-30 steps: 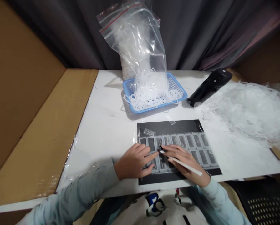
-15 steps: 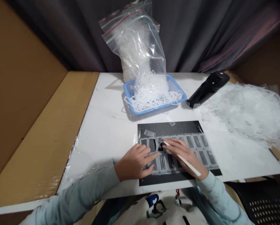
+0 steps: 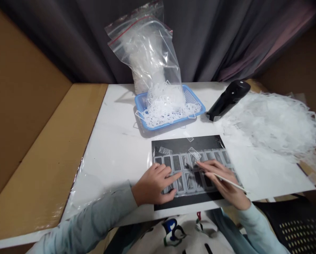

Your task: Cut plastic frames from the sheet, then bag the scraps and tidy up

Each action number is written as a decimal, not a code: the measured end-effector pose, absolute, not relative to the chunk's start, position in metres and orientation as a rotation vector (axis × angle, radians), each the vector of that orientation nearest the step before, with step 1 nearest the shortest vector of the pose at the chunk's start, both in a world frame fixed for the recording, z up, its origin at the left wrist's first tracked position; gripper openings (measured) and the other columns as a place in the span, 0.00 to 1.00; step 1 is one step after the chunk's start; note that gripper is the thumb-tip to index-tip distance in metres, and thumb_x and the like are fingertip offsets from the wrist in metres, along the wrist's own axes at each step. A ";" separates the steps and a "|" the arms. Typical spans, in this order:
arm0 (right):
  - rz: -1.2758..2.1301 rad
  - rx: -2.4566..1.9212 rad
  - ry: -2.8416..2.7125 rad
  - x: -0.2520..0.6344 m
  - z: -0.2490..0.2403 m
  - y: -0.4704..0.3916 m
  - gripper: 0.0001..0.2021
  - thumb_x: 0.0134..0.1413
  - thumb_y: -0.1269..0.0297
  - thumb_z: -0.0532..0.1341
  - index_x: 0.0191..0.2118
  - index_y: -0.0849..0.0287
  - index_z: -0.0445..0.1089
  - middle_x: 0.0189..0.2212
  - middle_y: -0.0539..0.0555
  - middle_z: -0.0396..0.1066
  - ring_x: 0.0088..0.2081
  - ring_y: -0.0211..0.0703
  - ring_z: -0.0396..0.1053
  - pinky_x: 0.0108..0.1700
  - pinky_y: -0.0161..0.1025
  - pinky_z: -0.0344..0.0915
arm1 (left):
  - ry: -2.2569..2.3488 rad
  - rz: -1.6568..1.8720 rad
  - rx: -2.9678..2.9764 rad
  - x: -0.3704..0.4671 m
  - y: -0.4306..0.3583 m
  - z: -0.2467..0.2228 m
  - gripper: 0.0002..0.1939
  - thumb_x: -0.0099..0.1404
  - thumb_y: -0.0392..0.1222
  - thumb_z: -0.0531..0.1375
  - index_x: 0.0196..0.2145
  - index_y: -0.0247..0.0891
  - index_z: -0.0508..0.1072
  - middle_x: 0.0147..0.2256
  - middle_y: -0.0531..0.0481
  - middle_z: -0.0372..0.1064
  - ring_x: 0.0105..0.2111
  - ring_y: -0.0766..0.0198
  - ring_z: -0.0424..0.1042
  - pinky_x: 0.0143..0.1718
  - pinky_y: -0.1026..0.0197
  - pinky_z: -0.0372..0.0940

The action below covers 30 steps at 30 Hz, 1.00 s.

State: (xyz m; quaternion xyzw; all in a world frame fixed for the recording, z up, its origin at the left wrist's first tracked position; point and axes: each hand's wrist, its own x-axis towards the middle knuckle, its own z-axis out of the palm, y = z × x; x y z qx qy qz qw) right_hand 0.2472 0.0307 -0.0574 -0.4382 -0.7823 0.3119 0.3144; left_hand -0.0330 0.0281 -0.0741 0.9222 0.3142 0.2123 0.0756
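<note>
My left hand (image 3: pixel 158 184) rests on the left side of a black sheet (image 3: pixel 195 142), its index finger and thumb stretched out over the translucent rectangular plastic frames (image 3: pixel 176 163). These frames stand in two rows across the sheet. Over the right part of the rows, my right hand (image 3: pixel 224 180) is closed around a thin white stick (image 3: pixel 233 183), which slants down to the right across the hand. Its fingertips are close to the upper row. A loose clear frame (image 3: pixel 195 153) lies tilted just above that row, and small clear pieces lie near the sheet's top edge.
Behind the sheet is a blue basket (image 3: pixel 171 124) of white frames, with clear zip bags (image 3: pixel 152 53) standing in and behind it. A black cylindrical object (image 3: pixel 228 100) leans beside a large heap of translucent frames (image 3: pixel 279 123). Cardboard (image 3: pixel 54 158) borders the left.
My right hand has moved to the right, away from my left hand, and the stick has turned flatter. A tilted loose frame now shows above the row. My left hand stays almost in place.
</note>
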 end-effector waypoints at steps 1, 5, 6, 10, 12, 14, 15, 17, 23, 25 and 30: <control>0.904 -1.117 -2.064 0.245 -0.059 0.028 0.19 0.67 0.69 0.55 0.60 0.49 0.67 0.44 0.56 0.73 0.43 0.43 0.72 0.42 0.37 0.71 | 0.948 0.634 2.759 -0.031 0.029 -0.074 0.24 0.64 0.45 0.58 0.56 0.35 0.71 0.34 0.46 0.66 0.33 0.58 0.62 0.34 0.56 0.56; 1.029 -1.050 -2.063 0.238 -0.065 0.023 0.18 0.67 0.69 0.56 0.59 0.49 0.69 0.47 0.54 0.76 0.46 0.43 0.74 0.46 0.37 0.71 | 0.965 0.599 2.736 -0.026 0.031 -0.076 0.24 0.65 0.46 0.57 0.56 0.36 0.71 0.35 0.45 0.66 0.33 0.58 0.62 0.35 0.55 0.55; 1.035 -1.052 -2.064 0.237 -0.066 0.022 0.17 0.67 0.68 0.56 0.58 0.50 0.69 0.47 0.55 0.76 0.46 0.43 0.75 0.45 0.37 0.72 | 0.971 0.582 2.727 -0.025 0.031 -0.077 0.24 0.65 0.46 0.57 0.57 0.37 0.71 0.36 0.45 0.66 0.34 0.57 0.62 0.36 0.55 0.55; 1.050 -1.076 -2.062 0.235 -0.065 0.022 0.16 0.68 0.65 0.55 0.57 0.52 0.71 0.44 0.56 0.77 0.44 0.44 0.76 0.44 0.38 0.73 | 0.992 0.506 2.704 -0.025 0.030 -0.077 0.25 0.66 0.47 0.56 0.59 0.38 0.69 0.37 0.44 0.66 0.36 0.56 0.62 0.37 0.55 0.55; 1.055 -1.082 -2.065 0.235 -0.064 0.022 0.16 0.68 0.65 0.54 0.57 0.52 0.71 0.43 0.56 0.77 0.44 0.45 0.75 0.44 0.39 0.73 | 0.990 0.485 2.700 -0.025 0.030 -0.077 0.25 0.66 0.46 0.56 0.59 0.38 0.68 0.37 0.43 0.66 0.36 0.56 0.62 0.37 0.55 0.54; 1.058 -1.088 -2.064 0.235 -0.064 0.022 0.16 0.68 0.65 0.54 0.57 0.52 0.71 0.42 0.56 0.77 0.44 0.45 0.75 0.44 0.39 0.73 | 0.988 0.478 2.696 -0.025 0.030 -0.077 0.25 0.66 0.46 0.56 0.59 0.38 0.68 0.37 0.43 0.66 0.36 0.56 0.62 0.37 0.55 0.54; 1.062 -1.091 -2.062 0.235 -0.064 0.022 0.16 0.68 0.66 0.54 0.57 0.52 0.70 0.41 0.56 0.76 0.44 0.45 0.75 0.44 0.39 0.73 | 0.987 0.478 2.694 -0.025 0.030 -0.076 0.25 0.66 0.46 0.56 0.60 0.38 0.68 0.37 0.43 0.65 0.36 0.56 0.62 0.37 0.55 0.54; 1.065 -1.090 -2.058 0.235 -0.065 0.021 0.16 0.68 0.67 0.54 0.58 0.52 0.70 0.42 0.56 0.76 0.44 0.44 0.75 0.44 0.39 0.72 | 0.985 0.477 2.694 -0.024 0.030 -0.076 0.25 0.66 0.46 0.56 0.60 0.38 0.68 0.37 0.43 0.65 0.36 0.56 0.62 0.37 0.55 0.54; 1.045 -1.054 -2.067 0.236 -0.068 0.019 0.18 0.67 0.70 0.55 0.59 0.51 0.67 0.45 0.57 0.75 0.45 0.44 0.74 0.44 0.38 0.71 | 0.987 0.469 2.696 -0.025 0.030 -0.076 0.25 0.67 0.46 0.56 0.59 0.38 0.68 0.36 0.44 0.65 0.36 0.56 0.61 0.37 0.55 0.53; 1.039 -1.059 -2.072 0.236 -0.067 0.019 0.18 0.67 0.70 0.55 0.59 0.51 0.67 0.44 0.57 0.75 0.44 0.43 0.74 0.44 0.38 0.71 | 0.983 0.461 2.697 -0.026 0.030 -0.076 0.24 0.67 0.46 0.55 0.60 0.38 0.68 0.37 0.44 0.65 0.36 0.56 0.61 0.37 0.55 0.53; 0.910 -1.024 -2.196 0.231 -0.064 0.020 0.19 0.68 0.71 0.54 0.61 0.52 0.64 0.41 0.56 0.74 0.41 0.41 0.74 0.41 0.37 0.72 | 0.981 0.460 2.691 -0.026 0.030 -0.076 0.25 0.67 0.46 0.55 0.60 0.38 0.67 0.37 0.44 0.64 0.36 0.56 0.61 0.37 0.55 0.53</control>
